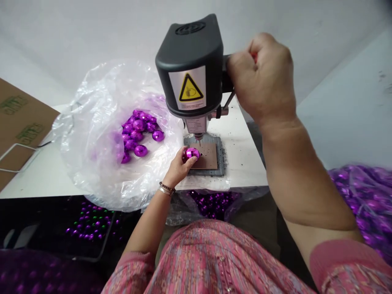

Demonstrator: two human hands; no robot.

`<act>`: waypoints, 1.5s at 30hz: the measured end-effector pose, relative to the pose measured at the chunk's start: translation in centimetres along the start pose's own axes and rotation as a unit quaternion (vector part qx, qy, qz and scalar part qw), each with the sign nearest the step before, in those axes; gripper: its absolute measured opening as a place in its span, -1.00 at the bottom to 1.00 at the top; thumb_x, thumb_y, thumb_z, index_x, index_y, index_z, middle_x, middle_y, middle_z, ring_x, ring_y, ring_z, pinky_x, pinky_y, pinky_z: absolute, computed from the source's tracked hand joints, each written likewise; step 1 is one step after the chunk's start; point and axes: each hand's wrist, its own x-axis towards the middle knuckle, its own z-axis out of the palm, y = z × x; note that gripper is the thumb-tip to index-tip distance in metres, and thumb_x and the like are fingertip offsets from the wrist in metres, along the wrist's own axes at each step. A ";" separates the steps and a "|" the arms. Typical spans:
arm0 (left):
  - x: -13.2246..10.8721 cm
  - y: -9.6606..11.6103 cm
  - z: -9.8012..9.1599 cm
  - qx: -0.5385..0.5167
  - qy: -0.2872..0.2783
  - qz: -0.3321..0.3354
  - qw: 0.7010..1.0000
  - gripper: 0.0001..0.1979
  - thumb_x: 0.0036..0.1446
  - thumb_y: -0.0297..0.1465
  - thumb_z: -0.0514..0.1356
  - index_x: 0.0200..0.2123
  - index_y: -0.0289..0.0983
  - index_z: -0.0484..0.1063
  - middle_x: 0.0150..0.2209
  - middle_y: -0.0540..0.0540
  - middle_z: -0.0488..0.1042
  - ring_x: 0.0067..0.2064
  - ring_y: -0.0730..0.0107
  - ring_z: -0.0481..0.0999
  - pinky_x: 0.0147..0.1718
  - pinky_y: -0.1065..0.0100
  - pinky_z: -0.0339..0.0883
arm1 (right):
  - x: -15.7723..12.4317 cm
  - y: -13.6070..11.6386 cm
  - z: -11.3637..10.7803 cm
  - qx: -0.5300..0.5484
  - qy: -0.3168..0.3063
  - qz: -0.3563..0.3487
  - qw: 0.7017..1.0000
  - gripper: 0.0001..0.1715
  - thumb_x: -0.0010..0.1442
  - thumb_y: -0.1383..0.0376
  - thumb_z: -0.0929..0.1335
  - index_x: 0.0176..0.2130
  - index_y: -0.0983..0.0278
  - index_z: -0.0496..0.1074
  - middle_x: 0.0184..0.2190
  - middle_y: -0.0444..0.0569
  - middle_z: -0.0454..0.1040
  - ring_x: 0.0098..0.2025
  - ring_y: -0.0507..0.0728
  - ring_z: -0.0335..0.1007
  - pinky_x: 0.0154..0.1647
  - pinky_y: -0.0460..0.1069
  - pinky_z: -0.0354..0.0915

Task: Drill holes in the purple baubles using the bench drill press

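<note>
A small black bench drill (190, 69) stands on a white table (245, 151), its bit pointing down over a brown pad (210, 157) on the grey base. My left hand (179, 167) pinches a shiny purple faceted bead (191, 153) and holds it on the pad just under the bit. My right hand (261, 77) is closed in a fist around the drill's feed handle at the machine's right side; a bit of red shows between the fingers. A clear plastic bag (101, 163) to the left holds several more purple beads (137, 132).
A brown cardboard box (18, 122) lies at the far left. Below the table edge sit a dark tray with purple and green beads (92, 222), a bag of purple beads (211, 204), and another purple-filled bag (364, 196) at the right. White walls close in behind.
</note>
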 end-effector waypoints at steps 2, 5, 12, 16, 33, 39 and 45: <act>0.3 0.2 0.3 0.011 0.008 -0.020 1.000 -0.45 0.07 -0.18 0.30 0.09 -0.29 0.33 -0.10 -0.17 0.53 -0.12 0.24 0.52 -0.07 0.22 0.38 | 1.0 -0.3 0.1 0.000 -0.010 0.018 1.000 -0.55 0.25 0.33 0.26 -0.55 0.30 -0.05 -0.59 -0.23 -0.12 -0.49 -0.10 -0.24 -0.39 -0.07 -0.17; 0.5 0.4 0.8 0.022 0.017 -0.040 0.999 -0.48 0.04 -0.20 0.32 0.04 -0.29 0.35 -0.15 -0.15 0.54 -0.17 0.28 0.52 -0.15 0.26 0.38 | 1.7 -0.2 0.2 0.013 -0.019 0.028 0.999 -0.53 0.28 0.31 0.25 -0.56 0.31 -0.07 -0.58 -0.22 -0.15 -0.49 -0.10 -0.27 -0.39 -0.07 -0.21; 1.1 1.3 1.3 0.116 0.032 -0.023 0.992 -0.49 -0.02 -0.23 0.36 0.01 -0.25 0.42 -0.11 -0.13 0.56 -0.13 0.25 0.53 -0.09 0.24 0.38 | 1.8 0.0 0.4 0.023 -0.023 0.025 0.999 -0.58 0.27 0.32 0.20 -0.54 0.30 -0.09 -0.55 -0.22 -0.16 -0.46 -0.13 -0.28 -0.34 -0.14 -0.16; 1.6 2.0 1.4 0.146 0.021 0.001 0.989 -0.53 -0.05 -0.28 0.37 -0.03 -0.24 0.47 -0.17 -0.10 0.57 -0.19 0.25 0.52 -0.14 0.24 0.40 | 2.1 0.0 0.4 -0.012 -0.036 0.025 0.999 -0.64 0.27 0.31 0.12 -0.52 0.29 -0.12 -0.52 -0.24 -0.12 -0.43 -0.18 -0.25 -0.19 -0.21 -0.04; 3.3 1.0 2.6 0.065 -0.036 0.045 0.996 -0.31 -0.15 -0.41 0.42 0.13 -0.34 0.43 0.01 -0.22 0.53 0.04 0.11 0.50 0.12 0.08 0.34 | 0.3 1.7 0.3 0.061 0.004 -0.108 0.992 -0.62 0.23 0.33 0.24 -0.49 0.26 -0.07 -0.56 -0.26 -0.11 -0.48 -0.16 -0.22 -0.36 -0.17 -0.05; 3.1 1.0 2.9 0.058 -0.027 0.053 0.997 -0.36 -0.16 -0.42 0.42 0.08 -0.30 0.46 -0.02 -0.17 0.55 0.00 0.13 0.52 0.07 0.12 0.37 | -5.2 4.3 -0.3 0.028 0.051 -0.248 0.967 -0.80 0.19 0.25 0.28 -0.40 0.27 0.17 -0.53 -0.21 0.11 -0.50 -0.12 0.00 -0.40 -0.13 0.11; 3.1 0.8 3.0 0.057 -0.037 0.080 0.995 -0.44 -0.12 -0.43 0.39 0.03 -0.30 0.47 -0.10 -0.13 0.55 -0.08 0.20 0.51 0.01 0.18 0.37 | -8.3 6.5 0.5 -0.059 0.098 -0.288 0.951 -0.91 0.18 0.27 0.27 -0.36 0.23 0.26 -0.50 -0.16 0.29 -0.45 -0.04 0.21 -0.36 -0.07 0.24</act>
